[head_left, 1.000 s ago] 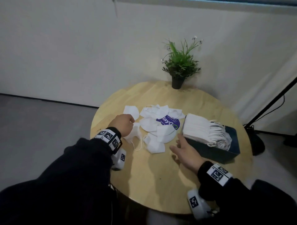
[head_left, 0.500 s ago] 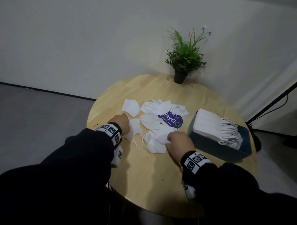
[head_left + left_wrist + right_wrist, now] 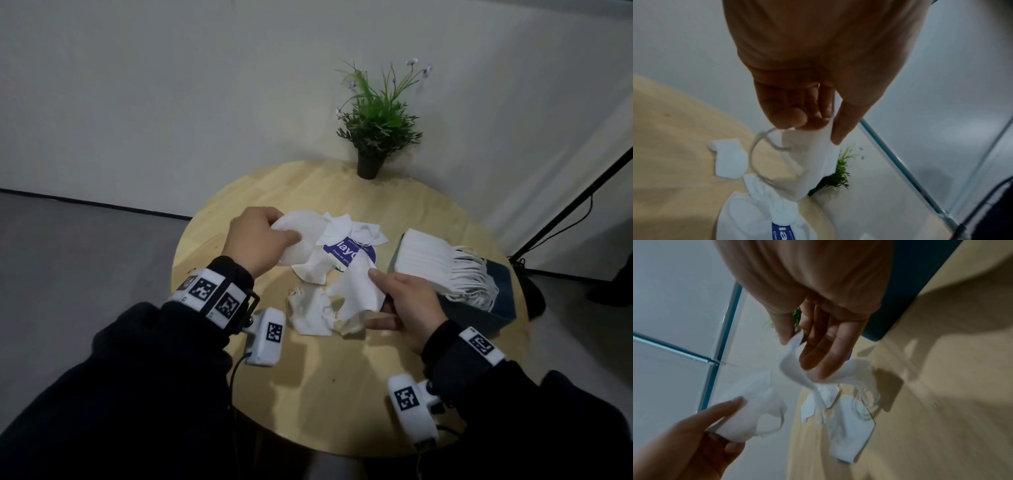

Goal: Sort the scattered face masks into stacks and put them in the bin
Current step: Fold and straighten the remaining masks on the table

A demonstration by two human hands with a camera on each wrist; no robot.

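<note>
Several white face masks lie scattered on the round wooden table, some over a purple sticker. My left hand is raised above the pile and grips a white mask between thumb and fingers; its ear loop dangles in the left wrist view. My right hand pinches another white mask by its edge, lifted off the table near the front of the pile. A dark blue bin at the right holds a stack of white masks.
A potted green plant stands at the table's far edge by the white wall. A black stand leg slants down on the right. Grey floor lies left of the table.
Both hands have risen from the table, each lifting a mask. The left hand moved up and back over the pile; the right hand went from pressing on the masks to pinching one.
</note>
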